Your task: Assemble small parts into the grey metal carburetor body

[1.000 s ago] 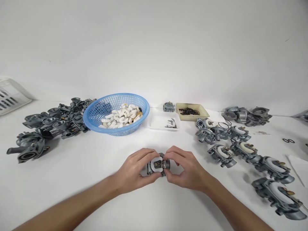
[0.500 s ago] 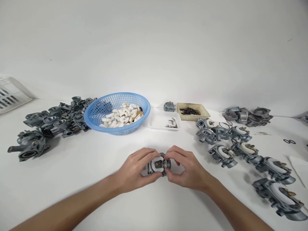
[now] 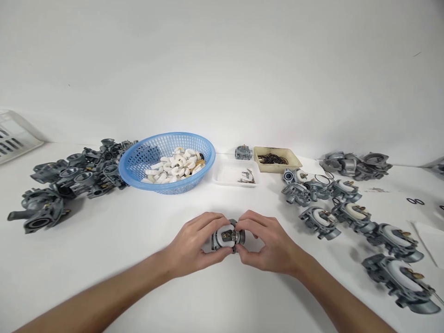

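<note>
both hands grip one grey metal part (image 3: 227, 238) low over the tabletop (image 3: 138, 240): left hand (image 3: 194, 245) closed round its body, right hand (image 3: 267, 245) pinching its end. finished ones (image 3: 350, 215) lie right; a bare pile (image 3: 69, 178) seems left to do.

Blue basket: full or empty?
Partly full: the blue basket holds a low heap of white parts on one side; bare mesh shows on the other.

matt grey cast-metal carburettor body (image 3: 227, 238) with a smooth white plastic float; blue plastic mesh basket (image 3: 138, 162) (glossy white plastic pieces inside); smooth matt white table (image 3: 104, 245); beige plastic tray (image 3: 293, 162).
</note>
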A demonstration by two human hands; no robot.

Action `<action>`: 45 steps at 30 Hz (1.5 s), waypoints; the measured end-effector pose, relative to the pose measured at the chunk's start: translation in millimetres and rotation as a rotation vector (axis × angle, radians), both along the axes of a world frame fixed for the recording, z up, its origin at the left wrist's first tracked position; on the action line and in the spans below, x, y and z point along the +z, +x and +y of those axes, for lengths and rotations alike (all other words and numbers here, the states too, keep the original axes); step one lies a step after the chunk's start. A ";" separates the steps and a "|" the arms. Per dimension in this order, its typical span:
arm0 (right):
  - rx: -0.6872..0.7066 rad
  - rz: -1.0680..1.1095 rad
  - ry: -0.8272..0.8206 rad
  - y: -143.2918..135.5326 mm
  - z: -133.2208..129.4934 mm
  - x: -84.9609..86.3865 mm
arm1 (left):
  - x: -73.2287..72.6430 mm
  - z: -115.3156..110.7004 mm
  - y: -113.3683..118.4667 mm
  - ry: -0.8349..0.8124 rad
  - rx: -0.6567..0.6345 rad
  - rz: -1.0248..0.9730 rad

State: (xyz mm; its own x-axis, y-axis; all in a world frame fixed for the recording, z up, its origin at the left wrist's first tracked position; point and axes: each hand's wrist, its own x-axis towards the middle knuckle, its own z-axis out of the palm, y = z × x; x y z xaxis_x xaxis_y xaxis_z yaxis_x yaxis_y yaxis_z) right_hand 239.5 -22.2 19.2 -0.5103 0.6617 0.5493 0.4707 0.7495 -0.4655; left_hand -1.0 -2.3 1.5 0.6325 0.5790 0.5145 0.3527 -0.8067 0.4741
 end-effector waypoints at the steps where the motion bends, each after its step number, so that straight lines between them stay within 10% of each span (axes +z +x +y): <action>1: 0.001 0.001 0.003 -0.1 0.2 0.1 | -0.1 0.0 0.0 0.003 0.001 0.000; 45: -0.039 0.018 0.011 -2.0 0.0 -1.4 | 4.7 0.6 2.4 0.056 0.007 -0.022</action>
